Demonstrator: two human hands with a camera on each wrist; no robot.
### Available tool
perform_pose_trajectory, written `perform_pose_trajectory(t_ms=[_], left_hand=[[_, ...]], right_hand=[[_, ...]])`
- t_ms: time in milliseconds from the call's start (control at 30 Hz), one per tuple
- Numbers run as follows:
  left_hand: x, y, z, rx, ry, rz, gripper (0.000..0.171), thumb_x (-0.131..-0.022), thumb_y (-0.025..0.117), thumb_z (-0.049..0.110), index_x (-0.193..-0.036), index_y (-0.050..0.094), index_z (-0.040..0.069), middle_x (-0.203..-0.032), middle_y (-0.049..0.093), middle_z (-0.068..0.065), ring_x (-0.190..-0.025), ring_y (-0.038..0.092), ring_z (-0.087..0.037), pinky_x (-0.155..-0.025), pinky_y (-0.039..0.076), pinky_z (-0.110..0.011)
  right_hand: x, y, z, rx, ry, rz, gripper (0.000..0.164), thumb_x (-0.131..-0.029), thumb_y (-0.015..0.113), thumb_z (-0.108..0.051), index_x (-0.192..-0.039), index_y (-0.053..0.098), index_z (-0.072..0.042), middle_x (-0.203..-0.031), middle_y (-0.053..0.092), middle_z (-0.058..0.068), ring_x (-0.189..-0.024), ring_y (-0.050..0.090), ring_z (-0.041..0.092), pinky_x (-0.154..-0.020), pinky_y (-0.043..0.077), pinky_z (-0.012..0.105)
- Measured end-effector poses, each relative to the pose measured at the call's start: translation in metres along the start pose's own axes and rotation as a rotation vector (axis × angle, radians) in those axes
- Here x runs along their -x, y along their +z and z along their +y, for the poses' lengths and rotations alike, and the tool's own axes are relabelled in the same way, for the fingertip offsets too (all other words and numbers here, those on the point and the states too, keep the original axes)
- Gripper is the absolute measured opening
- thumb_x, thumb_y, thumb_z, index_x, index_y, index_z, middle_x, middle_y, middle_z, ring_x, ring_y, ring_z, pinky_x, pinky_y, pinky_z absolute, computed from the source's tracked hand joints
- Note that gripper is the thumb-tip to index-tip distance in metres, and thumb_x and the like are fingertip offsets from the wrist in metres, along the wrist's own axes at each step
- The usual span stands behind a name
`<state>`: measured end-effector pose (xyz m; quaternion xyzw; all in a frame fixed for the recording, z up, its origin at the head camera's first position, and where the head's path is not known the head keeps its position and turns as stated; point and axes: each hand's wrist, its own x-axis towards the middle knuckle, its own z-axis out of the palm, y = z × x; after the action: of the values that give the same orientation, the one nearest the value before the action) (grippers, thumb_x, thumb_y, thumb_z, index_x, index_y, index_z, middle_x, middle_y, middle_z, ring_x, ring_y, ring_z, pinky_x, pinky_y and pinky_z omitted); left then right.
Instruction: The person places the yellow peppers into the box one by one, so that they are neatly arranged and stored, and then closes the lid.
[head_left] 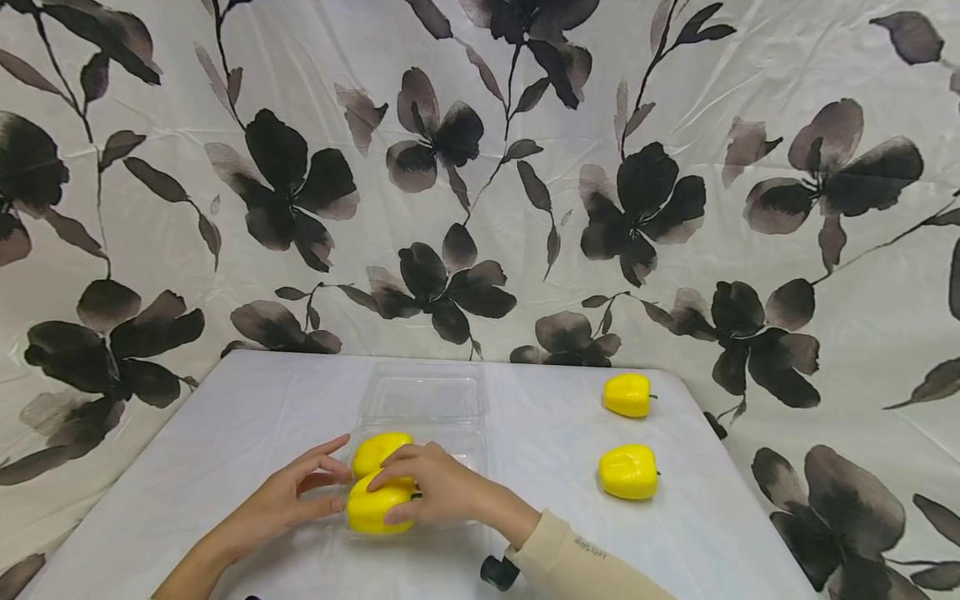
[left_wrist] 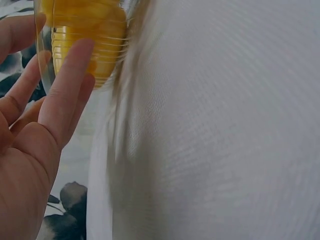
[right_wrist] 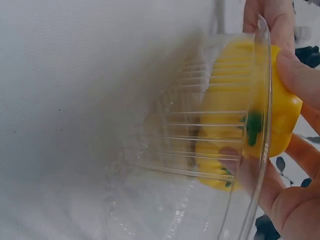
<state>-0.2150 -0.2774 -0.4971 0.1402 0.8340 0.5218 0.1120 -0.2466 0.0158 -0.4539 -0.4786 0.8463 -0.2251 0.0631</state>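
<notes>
A clear plastic clamshell container (head_left: 472, 442) lies opened on the table, its lid (head_left: 423, 396) folded back toward the wall. Two yellow bell peppers sit at its left end, a rear pepper (head_left: 372, 452) and a front pepper (head_left: 366, 510). My right hand (head_left: 442, 487) grips the front pepper from above, thumb near its green stem (right_wrist: 254, 127). On the left side, my left hand (head_left: 281, 507) has its fingers spread at the container's edge. The left wrist view shows those fingers (left_wrist: 67, 90) against the ribbed clear wall, with yellow behind it.
Two more yellow bell peppers, a far one (head_left: 627, 395) and a nearer one (head_left: 628, 472), lie on the right of the white-covered table (head_left: 555, 442). A small black object (head_left: 498, 573) shows beside the right sleeve. Behind the table hangs a floral cloth (head_left: 540, 250).
</notes>
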Motion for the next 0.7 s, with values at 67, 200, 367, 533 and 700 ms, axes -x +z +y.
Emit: perform_pose_trajectory(t_ms=[67,200,367,533,700], left_hand=[[0.0,0.0,0.001,-0.001,0.012,0.001,0.036,-0.096,0.081,0.031,-0.123,0.066,0.013,-0.176,0.021,-0.011,-0.14,0.053,-0.041,-0.117,0.041,-0.067],[0.0,0.0,0.001,-0.003,0.028,0.006,0.036,-0.096,0.081,0.029,-0.123,0.066,0.011,-0.176,0.022,-0.013,-0.139,0.054,-0.041,-0.117,0.041,-0.067],[0.001,-0.001,0.001,-0.003,0.032,0.007,0.036,-0.096,0.081,0.028,-0.124,0.066,0.01,-0.176,0.022,-0.013,-0.139,0.054,-0.041,-0.117,0.04,-0.068],[0.001,0.0,0.001,-0.002,0.022,0.005,0.036,-0.097,0.08,0.029,-0.124,0.065,0.01,-0.176,0.021,-0.014,-0.139,0.053,-0.042,-0.116,0.041,-0.068],[0.0,0.001,0.001,0.001,0.016,0.002,0.036,-0.097,0.08,0.029,-0.124,0.066,0.011,-0.176,0.021,-0.014,-0.139,0.053,-0.041,-0.117,0.04,-0.068]], right_hand=[[0.0,0.001,-0.001,0.019,-0.004,0.004,0.041,-0.095,0.082,-0.035,-0.135,0.073,-0.027,-0.143,0.066,-0.007,-0.132,0.054,0.008,-0.106,0.04,0.026],[0.0,0.004,-0.004,0.064,-0.012,0.018,0.042,-0.094,0.083,-0.036,-0.134,0.073,-0.028,-0.144,0.065,-0.007,-0.131,0.054,0.007,-0.103,0.04,0.023],[0.0,0.006,-0.006,0.114,-0.016,0.023,0.043,-0.094,0.082,-0.038,-0.135,0.072,-0.03,-0.145,0.064,-0.006,-0.129,0.055,0.01,-0.1,0.042,0.02],[0.003,0.004,-0.001,0.102,-0.013,-0.03,0.041,-0.101,0.074,-0.036,-0.141,0.068,-0.034,-0.152,0.058,-0.007,-0.128,0.052,0.014,-0.103,0.045,0.022],[0.003,-0.003,0.005,0.08,-0.023,-0.097,0.042,-0.104,0.069,-0.033,-0.145,0.065,-0.036,-0.155,0.054,-0.008,-0.132,0.05,0.014,-0.108,0.045,0.026]])
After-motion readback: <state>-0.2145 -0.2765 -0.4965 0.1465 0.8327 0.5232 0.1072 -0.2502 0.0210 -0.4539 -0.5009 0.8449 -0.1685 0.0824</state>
